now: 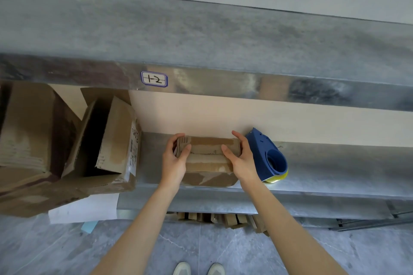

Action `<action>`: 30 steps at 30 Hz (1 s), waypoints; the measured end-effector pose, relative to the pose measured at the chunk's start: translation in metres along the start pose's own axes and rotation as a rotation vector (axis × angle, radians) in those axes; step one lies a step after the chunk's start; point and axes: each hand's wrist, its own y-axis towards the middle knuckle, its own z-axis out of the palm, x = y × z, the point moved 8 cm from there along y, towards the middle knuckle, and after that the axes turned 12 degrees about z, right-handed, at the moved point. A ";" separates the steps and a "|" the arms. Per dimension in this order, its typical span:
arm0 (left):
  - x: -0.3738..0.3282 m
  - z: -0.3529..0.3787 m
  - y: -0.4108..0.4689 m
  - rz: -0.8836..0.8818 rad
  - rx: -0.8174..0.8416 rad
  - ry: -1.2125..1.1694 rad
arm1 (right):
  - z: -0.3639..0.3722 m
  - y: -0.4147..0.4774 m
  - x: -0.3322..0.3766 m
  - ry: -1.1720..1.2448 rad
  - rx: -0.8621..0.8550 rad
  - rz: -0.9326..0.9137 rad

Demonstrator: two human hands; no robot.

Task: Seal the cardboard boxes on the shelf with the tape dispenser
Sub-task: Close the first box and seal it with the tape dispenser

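Both hands on the small box (209,154), which sits at the front of the shelf (324,163), mid-frame. Left hand (175,161) grips its left end, fingers curled over the far edge and thumb on top; right hand (240,158) grips the right end the same way. The top flaps look closed, with a seam across the middle and old tape marks; we see no fresh tape. We judge the step as squaring up the box and holding the flaps shut before taping. The dispenser (267,156), blue with a yellow edge, lies on the shelf just beside the right hand, ungrasped. Next move, as we read it: the right hand lets go and takes the dispenser while the left keeps the flaps down. Larger open boxes (111,138) sit at the left of the shelf, not sealed. The shelf is dull grey metal with a beige back panel (223,114); the beam above carries a label (154,78) reading 1-2. Below are a grey tiled floor (201,248), cardboard scraps (223,219) under the shelf, and shoes (199,269).
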 end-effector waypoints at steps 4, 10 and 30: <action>-0.004 0.002 -0.001 0.063 0.063 0.125 | 0.001 -0.006 0.006 -0.081 -0.008 -0.039; -0.016 0.000 0.006 0.258 0.125 0.538 | 0.000 -0.006 0.012 -0.256 -0.120 -0.112; -0.028 0.030 0.005 0.593 0.563 1.085 | 0.026 -0.008 0.031 -0.938 -0.037 -0.492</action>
